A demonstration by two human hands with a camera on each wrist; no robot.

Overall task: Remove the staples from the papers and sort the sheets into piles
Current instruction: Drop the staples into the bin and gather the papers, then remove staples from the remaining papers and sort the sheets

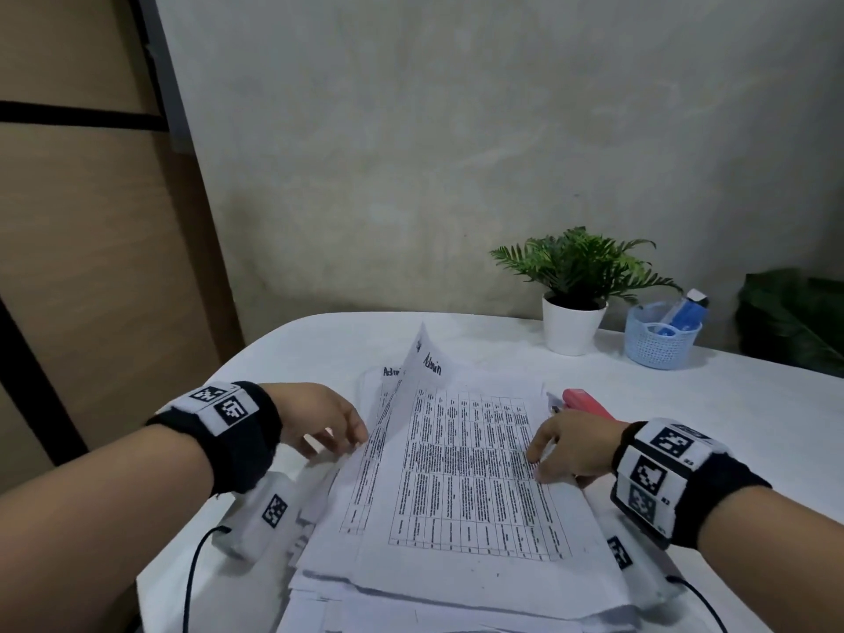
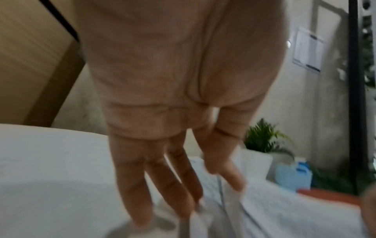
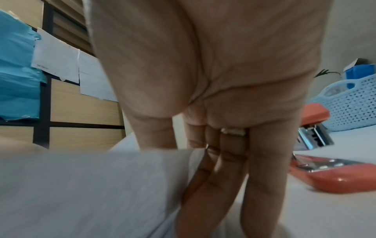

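**Head view: both hands working the paper stack**

Head camera is showing a thick stack of white printed sheets with ruled tables [image 1: 461, 477] lying on the white table [image 1: 685, 404], and everything else is sitting around that stack. The left hand [image 1: 319, 422] is reaching in at the stack's left edge, fingers [image 2: 142, 185] nearly straight and spread, tips brushing the lifted sheet marked "Admin" [image 1: 424, 358], probably peeling it off for sorting. The right hand [image 1: 571, 445] is resting on the stack's right edge, fingers [image 3: 223, 185] extended and pressing down, gripping nothing, likely pinning the pile. A coral-red metal stapler [image 1: 584, 402] is lying open just right of the stack. Beyond it a potted green fern [image 1: 575, 285] and pale blue mesh basket [image 1: 657, 344] are standing.
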